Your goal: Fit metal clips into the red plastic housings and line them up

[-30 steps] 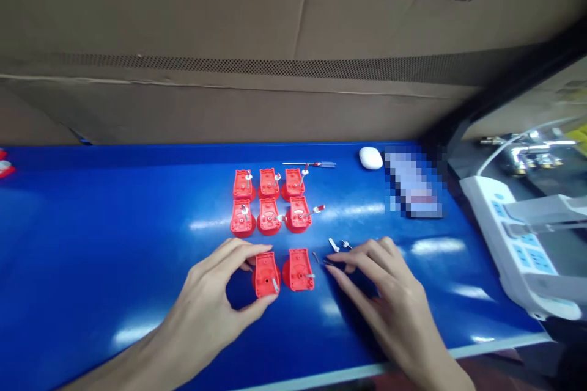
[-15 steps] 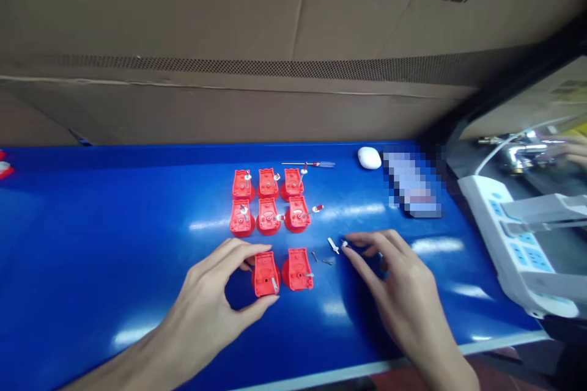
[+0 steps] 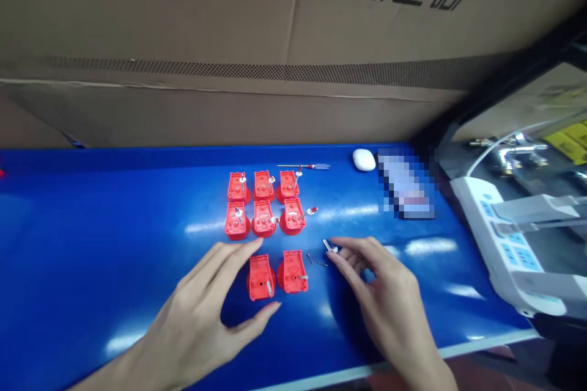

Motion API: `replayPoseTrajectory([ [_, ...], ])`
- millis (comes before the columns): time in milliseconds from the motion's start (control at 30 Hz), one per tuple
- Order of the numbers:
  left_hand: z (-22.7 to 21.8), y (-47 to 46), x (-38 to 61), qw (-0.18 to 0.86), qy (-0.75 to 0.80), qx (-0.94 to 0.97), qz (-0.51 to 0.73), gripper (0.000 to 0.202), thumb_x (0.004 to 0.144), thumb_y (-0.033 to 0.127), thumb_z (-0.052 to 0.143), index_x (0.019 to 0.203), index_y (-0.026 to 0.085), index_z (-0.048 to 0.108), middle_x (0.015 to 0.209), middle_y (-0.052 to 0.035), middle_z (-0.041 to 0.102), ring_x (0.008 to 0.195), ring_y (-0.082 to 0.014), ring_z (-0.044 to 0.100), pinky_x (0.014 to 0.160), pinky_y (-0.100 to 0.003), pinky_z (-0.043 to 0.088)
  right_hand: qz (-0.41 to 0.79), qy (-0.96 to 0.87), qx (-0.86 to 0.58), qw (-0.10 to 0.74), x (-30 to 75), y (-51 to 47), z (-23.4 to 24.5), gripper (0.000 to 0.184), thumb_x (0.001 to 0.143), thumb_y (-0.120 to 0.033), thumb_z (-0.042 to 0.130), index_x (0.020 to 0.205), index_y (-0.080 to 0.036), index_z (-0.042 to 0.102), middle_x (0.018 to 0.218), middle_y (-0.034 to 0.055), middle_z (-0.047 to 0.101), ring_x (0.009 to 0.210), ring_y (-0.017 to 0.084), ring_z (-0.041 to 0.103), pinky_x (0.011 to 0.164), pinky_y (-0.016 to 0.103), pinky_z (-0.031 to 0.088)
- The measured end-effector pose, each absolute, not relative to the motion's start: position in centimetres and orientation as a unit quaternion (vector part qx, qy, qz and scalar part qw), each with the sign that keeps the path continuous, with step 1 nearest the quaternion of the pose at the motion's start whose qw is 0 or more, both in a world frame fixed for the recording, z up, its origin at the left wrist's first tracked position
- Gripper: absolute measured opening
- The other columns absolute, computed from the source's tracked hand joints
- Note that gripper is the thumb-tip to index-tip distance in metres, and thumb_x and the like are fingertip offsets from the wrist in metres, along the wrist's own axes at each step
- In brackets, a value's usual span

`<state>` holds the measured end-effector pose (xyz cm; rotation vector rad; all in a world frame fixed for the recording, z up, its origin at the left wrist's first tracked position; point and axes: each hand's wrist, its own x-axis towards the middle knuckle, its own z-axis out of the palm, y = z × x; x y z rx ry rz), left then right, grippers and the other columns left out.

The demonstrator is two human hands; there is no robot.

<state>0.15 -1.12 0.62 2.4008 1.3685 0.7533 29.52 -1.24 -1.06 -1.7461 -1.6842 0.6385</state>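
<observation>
My left hand point(image 3: 202, 311) is spread around the front-left red plastic housing point(image 3: 260, 278), with the thumb tip just below it and the fingers beyond it. That housing has a small metal pin in it. My right hand point(image 3: 380, 287) reaches in from the right, its fingertips around a small metal clip point(image 3: 329, 246). Two thin metal pins point(image 3: 315, 261) lie just left of those fingertips. Another red housing point(image 3: 292, 272) stands between my hands, and several more point(image 3: 263, 214) stand in two rows behind.
A small red-handled screwdriver point(image 3: 302, 166) lies near the far edge of the blue worktop point(image 3: 114, 238). To the right are a white rounded case point(image 3: 364, 160), a pixelated object point(image 3: 404, 186) and a white power strip point(image 3: 499, 238). A cardboard box point(image 3: 229, 104) stands behind.
My left fingers have spread wider around the front-left housing. My right hand has moved left onto the metal clip. The whole view has shifted slightly left.
</observation>
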Motion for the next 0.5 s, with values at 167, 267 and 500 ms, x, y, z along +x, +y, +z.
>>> replayPoseTrajectory([
  [167, 0.6, -1.3, -0.3, 0.038, 0.420, 0.861, 0.286, 0.084, 0.086, 0.036, 0.085, 0.158, 0.013, 0.051, 0.133, -0.0192, 0.076, 0.120, -0.0368, 0.076, 0.102, -0.048, 0.065, 0.208, -0.649, -0.668, 0.299, 29.3, -1.2, -1.6, 0.024, 0.110, -0.046, 0.064, 0.110, -0.025, 0.075, 0.093, 0.0026, 0.072, 0.079, 0.019, 0.069, 0.076, 0.034, 0.056],
  [267, 0.5, -1.5, -0.7, 0.035, 0.413, 0.846, 0.335, 0.090, 0.079, 0.036, 0.086, 0.161, 0.016, 0.053, 0.126, -0.0170, 0.077, 0.115, -0.0384, 0.075, 0.099, -0.052, 0.065, 0.205, -0.655, -0.664, 0.297, 29.5, -1.1, -1.8, 0.027, 0.111, -0.048, 0.062, 0.107, -0.024, 0.073, 0.095, 0.0044, 0.071, 0.083, 0.022, 0.068, 0.076, 0.036, 0.055],
  [500, 3.5, -2.3, 0.4, 0.166, 0.414, 0.801, 0.400, 0.058, 0.091, 0.004, 0.075, 0.140, 0.034, 0.068, 0.099, 0.0005, 0.081, 0.087, -0.0196, 0.078, 0.079, -0.033, 0.066, 0.210, -0.653, -0.629, 0.366, 28.4, -2.9, 1.7, 0.014, 0.110, -0.037, 0.064, 0.112, -0.026, 0.072, 0.097, 0.0039, 0.072, 0.085, 0.019, 0.070, 0.076, 0.032, 0.058],
])
